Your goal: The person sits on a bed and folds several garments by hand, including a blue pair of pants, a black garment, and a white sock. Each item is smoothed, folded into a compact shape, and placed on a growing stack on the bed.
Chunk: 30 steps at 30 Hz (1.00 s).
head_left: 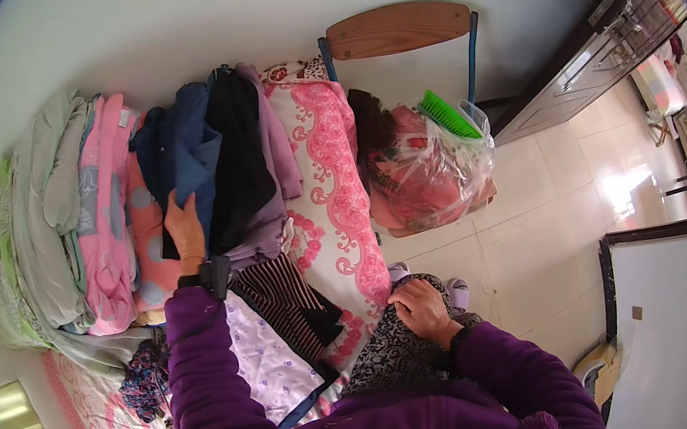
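Observation:
My left hand [184,228] reaches over the bed and grips the lower edge of a blue denim garment [196,148] between thumb and fingers. That garment lies beside a black garment [239,155] and some purple clothing [277,140]. To its left are folded coral bedding with grey spots [153,238] and a pink bundle [115,275]. My right hand [420,310] rests flat on my knee, over patterned black-and-grey trousers [395,353], holding nothing. Under my left forearm lie a striped dark garment [281,299] and a white cloth with purple flowers [273,367].
Pale grey-green bedding [44,232] is heaped against the wall. A pink-and-white floral sheet [325,182] covers the bed. Right of it, a wooden-backed chair [400,28] carries a clear plastic bag [421,172] and a green brush [449,116]. A dark door [580,72] stands beyond the tiled floor.

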Motion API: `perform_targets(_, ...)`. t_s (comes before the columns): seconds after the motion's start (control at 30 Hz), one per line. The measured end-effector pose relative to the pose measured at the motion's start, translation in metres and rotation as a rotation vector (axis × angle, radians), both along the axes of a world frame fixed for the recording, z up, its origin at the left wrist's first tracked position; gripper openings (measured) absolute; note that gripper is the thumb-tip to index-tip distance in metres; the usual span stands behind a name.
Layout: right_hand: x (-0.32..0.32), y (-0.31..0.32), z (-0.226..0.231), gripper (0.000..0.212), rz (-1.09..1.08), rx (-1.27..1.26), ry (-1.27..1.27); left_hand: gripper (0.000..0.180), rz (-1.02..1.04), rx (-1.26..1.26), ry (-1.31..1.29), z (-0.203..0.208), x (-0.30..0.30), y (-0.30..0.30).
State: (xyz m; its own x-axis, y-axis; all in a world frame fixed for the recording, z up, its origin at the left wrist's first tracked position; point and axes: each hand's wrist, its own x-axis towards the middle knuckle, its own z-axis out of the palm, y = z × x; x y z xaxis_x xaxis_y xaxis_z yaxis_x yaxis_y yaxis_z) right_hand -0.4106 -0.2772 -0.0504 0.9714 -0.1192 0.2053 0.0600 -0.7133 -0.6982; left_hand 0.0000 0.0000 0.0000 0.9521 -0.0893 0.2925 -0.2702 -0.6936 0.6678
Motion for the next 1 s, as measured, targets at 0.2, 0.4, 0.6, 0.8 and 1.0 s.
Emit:
perform_targets(0.2, 0.001, 0.004, -0.003, 0.009, -0.001, -0.001, -0.003, 0.033, -0.008, -0.226, -0.197, 0.125, -0.005, 0.015)
perform_targets(0.4, -0.005, 0.005, -0.007, 0.008, 0.012, -0.076, -0.047, 0.037, -0.134, -0.787, -0.065, 0.226, -0.054, 0.025)
perform_targets(0.6, 0.004, 0.017, 0.011, 0.036, 0.002, 0.139, 0.271, 0.050, -0.402, -1.183, 0.568, 0.287, -0.155, 0.012)
perform_targets(0.8, 0.035, 0.064, 0.078, 0.050, 0.244, 1.112, -0.027, 0.051, -0.388, -1.282, 0.809, 0.238, -0.263, 0.040)
perform_targets(1.0, 0.013, 0.098, 0.090, 0.044, -0.111, 1.817, 0.398, 0.055, -0.341, -1.362, 0.903, 0.165, -0.315, 0.151)
